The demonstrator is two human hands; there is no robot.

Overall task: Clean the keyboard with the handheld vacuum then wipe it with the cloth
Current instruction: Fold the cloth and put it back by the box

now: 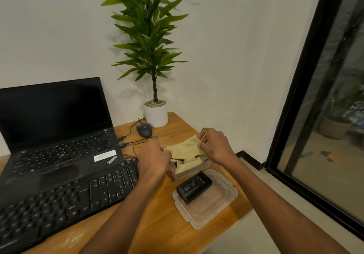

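Both hands up on the yellow cloth [185,151], over at the right side of the wooden desk [157,210]. Left hand [154,158] curled round the cloth's left edge, gripping it. Right hand [214,145] pinching the far right corner between thumb and fingers. Held at two ends like that probably to open the cloth out flat, ready for wiping. Cloth bunched in the middle, hanging down into a clear plastic tub [194,172], likely its storage spot. Something small and red [169,173] peeking out by the tub; cannot tell what.

Little black handheld vacuum [194,188] lying on a clear plastic lid [208,212], just in front of the tub, not in any hand. Set down there, so likely finished with, and the wiping part about to start.

Black keyboard [65,204] at the left, near the front edge of the desk, touching the left wrist's side of the picture. Black laptop [55,135] open behind it, screen dark. Mouse [144,130] and its thin cables [137,145] behind the hands. Potted plant [153,56] in a white pot in the corner. Dark window [325,116] at the right.

Tub, lid and vacuum crowded beside the keyboard; cables close by too, easy to snag with a swinging cloth.
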